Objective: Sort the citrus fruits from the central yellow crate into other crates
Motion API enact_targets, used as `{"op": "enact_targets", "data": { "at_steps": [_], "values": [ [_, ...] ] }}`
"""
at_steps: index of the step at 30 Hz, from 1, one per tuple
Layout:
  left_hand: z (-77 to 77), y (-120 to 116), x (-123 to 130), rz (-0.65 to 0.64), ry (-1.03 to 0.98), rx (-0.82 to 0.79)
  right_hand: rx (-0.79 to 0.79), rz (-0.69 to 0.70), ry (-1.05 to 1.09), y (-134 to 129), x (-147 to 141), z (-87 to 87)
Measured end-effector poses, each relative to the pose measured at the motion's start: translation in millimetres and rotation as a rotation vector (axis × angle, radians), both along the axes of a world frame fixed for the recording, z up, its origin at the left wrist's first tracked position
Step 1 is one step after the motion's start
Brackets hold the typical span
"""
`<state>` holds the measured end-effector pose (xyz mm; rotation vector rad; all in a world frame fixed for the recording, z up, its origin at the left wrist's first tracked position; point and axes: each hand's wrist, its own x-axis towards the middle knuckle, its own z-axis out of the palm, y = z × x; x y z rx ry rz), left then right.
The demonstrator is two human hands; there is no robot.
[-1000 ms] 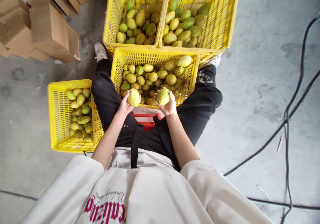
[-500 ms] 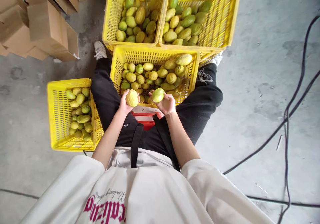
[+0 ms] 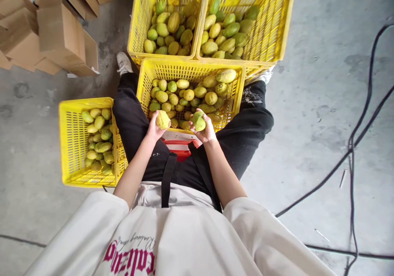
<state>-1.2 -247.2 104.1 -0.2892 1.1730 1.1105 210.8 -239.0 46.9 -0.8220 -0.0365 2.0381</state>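
My left hand (image 3: 153,129) is closed around a bumpy yellow fruit (image 3: 162,120) that looks like a citron. In my right hand (image 3: 208,131) a smoother, greener fruit (image 3: 198,121) of similar size is gripped between thumb and fingers. Both hands are raised over the near edge of a yellow plastic crate (image 3: 191,62) standing between my legs. Inside that crate lie many yellow and greenish fruits (image 3: 188,95) of mixed sizes, a large pale yellow one (image 3: 226,76) at its upper right. My hands hide part of the crate's near side.
Beyond the near crate are two more yellow crates, one at left (image 3: 135,21) and one at right (image 3: 281,21), holding similar fruit. Another crate (image 3: 72,140) stands left of my leg. Cardboard boxes (image 3: 61,33) fill the upper left. Black cables (image 3: 326,177) cross the floor at right.
My right hand has turned the greener fruit and its fingers now wrap up around it; the hand shifted slightly right. The left hand still holds the bumpy fruit, turned slightly.
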Motion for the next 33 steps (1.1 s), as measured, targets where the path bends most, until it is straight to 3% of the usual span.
{"op": "enact_targets", "data": {
  "at_steps": [5,9,16,28,33],
  "values": [
    [-2.8,-1.4,-2.2,0.021,-0.030,0.015,0.034,-0.073,0.018,0.1,-2.5,5.8],
    [-2.3,-2.4,-2.2,0.066,-0.058,0.049,0.016,-0.024,0.011,-0.3,-3.8,8.8],
    [3.3,-0.9,-1.0,-0.026,-0.022,0.004,0.013,0.063,-0.024,-3.4,-1.3,6.3],
    [5.2,-5.2,0.0,-0.059,-0.106,0.154,-0.034,0.023,0.049,-0.3,1.5,0.3],
    [3.8,-6.7,0.7,-0.118,-0.161,0.175,-0.028,0.091,-0.002,-1.4,-2.5,0.9]
  ]
}}
